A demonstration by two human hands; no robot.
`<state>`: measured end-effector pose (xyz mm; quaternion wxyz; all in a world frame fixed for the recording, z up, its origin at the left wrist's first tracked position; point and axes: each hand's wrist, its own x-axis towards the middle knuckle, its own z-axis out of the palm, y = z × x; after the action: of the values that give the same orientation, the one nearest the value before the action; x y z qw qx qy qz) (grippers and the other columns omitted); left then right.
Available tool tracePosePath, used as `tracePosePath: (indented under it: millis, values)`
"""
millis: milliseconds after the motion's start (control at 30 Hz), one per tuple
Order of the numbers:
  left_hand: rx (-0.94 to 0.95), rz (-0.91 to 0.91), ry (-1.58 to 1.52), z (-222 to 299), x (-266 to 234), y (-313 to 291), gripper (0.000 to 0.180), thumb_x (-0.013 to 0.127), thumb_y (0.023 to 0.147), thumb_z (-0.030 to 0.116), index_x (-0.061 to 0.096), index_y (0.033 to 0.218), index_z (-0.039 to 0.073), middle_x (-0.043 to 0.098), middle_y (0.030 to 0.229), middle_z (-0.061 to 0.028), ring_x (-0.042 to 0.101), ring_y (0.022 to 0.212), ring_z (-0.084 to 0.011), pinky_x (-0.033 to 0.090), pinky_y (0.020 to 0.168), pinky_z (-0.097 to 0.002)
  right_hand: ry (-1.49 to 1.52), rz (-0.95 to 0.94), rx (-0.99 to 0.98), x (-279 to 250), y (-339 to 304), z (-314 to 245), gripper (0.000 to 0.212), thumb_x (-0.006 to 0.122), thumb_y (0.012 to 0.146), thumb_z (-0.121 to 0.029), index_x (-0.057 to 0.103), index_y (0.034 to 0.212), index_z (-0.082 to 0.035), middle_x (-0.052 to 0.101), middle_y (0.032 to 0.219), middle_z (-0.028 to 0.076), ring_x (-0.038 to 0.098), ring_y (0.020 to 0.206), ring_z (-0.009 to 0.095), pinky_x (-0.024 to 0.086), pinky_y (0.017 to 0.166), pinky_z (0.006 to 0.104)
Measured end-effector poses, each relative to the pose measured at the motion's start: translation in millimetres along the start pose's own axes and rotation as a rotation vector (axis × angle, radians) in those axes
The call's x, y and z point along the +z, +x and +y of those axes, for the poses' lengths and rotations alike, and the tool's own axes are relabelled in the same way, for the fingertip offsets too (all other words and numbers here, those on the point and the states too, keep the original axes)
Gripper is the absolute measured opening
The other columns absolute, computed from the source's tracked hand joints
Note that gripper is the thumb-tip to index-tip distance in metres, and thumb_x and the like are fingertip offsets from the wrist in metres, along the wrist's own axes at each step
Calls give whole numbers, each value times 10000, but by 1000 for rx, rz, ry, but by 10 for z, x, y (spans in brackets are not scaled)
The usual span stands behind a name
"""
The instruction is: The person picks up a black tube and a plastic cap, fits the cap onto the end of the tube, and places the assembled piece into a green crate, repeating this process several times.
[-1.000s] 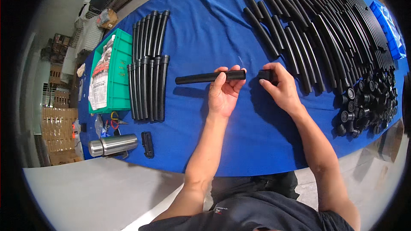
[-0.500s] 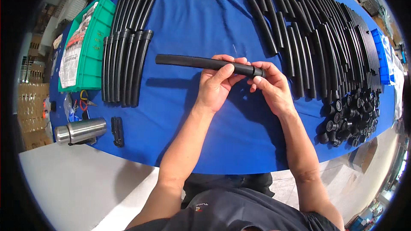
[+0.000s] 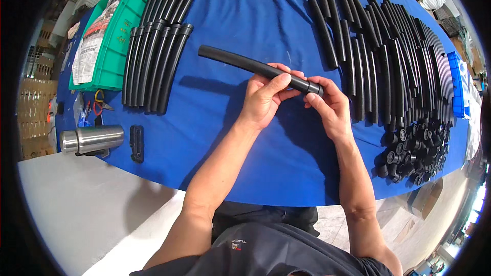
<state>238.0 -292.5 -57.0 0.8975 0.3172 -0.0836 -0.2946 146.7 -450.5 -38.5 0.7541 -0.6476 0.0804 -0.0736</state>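
- A long black tube was held above the middle of a table covered in blue cloth, slanting from upper left down to lower right.
- The person's left hand was wrapped around the tube near its right end, thumb on top.
- The right hand pinched a black cap between thumb and fingers at that same end; the cap touched the tube, though I couldn't tell how far on it sat.
- To the left, capped tubes lay in two rows beside a green crate.
- Nearer the person on that side were a steel bottle and scissors.
- To the right, many loose tubes lay above a heap of black caps.
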Motion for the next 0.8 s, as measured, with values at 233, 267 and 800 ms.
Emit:
tracePosePath:
  millis: [233, 267, 800]
  values:
    - [7, 65, 10, -32, 56, -26, 145, 617, 936, 96, 605, 1070, 45, 669, 1081, -183, 668, 1033, -279, 600, 858, -414, -113, 30, -47, 37, -10, 4, 331, 666, 920, -99, 562, 1210, 23, 620, 988, 36, 582, 802, 77, 498, 728, 228]
    - [15, 62, 22, -40, 61, -25, 147, 616, 936, 99, 604, 1072, 43, 669, 1078, -181, 669, 1028, -276, 601, 855, -411, -130, 37, -59, 40, -8, 0, 326, 667, 919, -99, 566, 1204, 24, 617, 977, 34, 581, 796, 76, 495, 724, 226]
    - [-66, 89, 82, 41, 91, 11, 142, 627, 924, 119, 605, 1047, 52, 671, 1054, -160, 670, 1008, -246, 594, 848, -383, -226, 52, -106, 37, 0, 61, 319, 685, 894, -96, 569, 1166, 24, 611, 979, 54, 601, 811, 91, 517, 716, 243]
